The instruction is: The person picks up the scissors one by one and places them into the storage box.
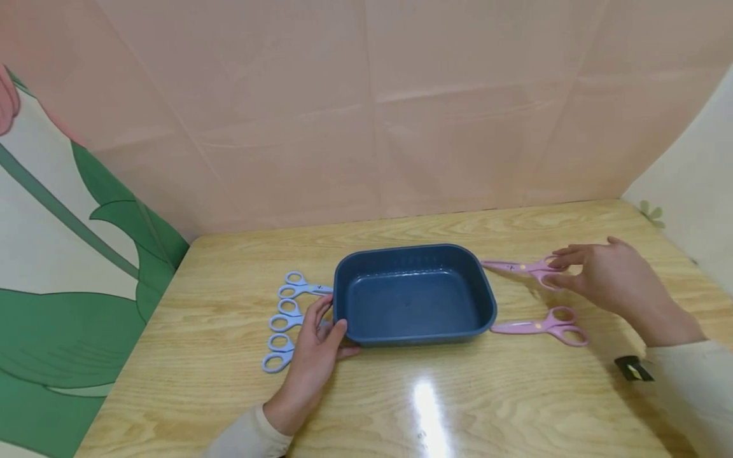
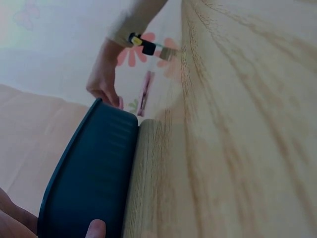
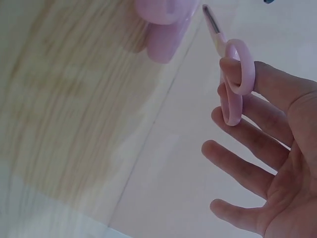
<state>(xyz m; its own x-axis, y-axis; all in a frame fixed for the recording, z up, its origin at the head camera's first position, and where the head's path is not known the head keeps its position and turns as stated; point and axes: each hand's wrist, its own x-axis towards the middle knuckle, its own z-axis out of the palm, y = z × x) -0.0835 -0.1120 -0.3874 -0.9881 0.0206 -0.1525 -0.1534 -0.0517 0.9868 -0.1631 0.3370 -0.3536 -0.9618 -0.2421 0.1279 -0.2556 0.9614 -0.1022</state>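
Note:
An open dark blue plastic tub stands on the wooden table. My left hand holds its left front corner, thumb near the rim; in the left wrist view a fingertip shows against the tub wall. On the right, my right hand pinches the handle loops of pink scissors, whose blades point toward the tub. Close up in the right wrist view, the thumb is at one loop of these scissors and the other fingers spread. A second pair of pink scissors lies nearer me.
Left of the tub lie three pairs of light blue scissors, a far one, a middle one and a near one, blades partly hidden. A pinkish wall covering rises behind the table. A small black device sits by the right sleeve.

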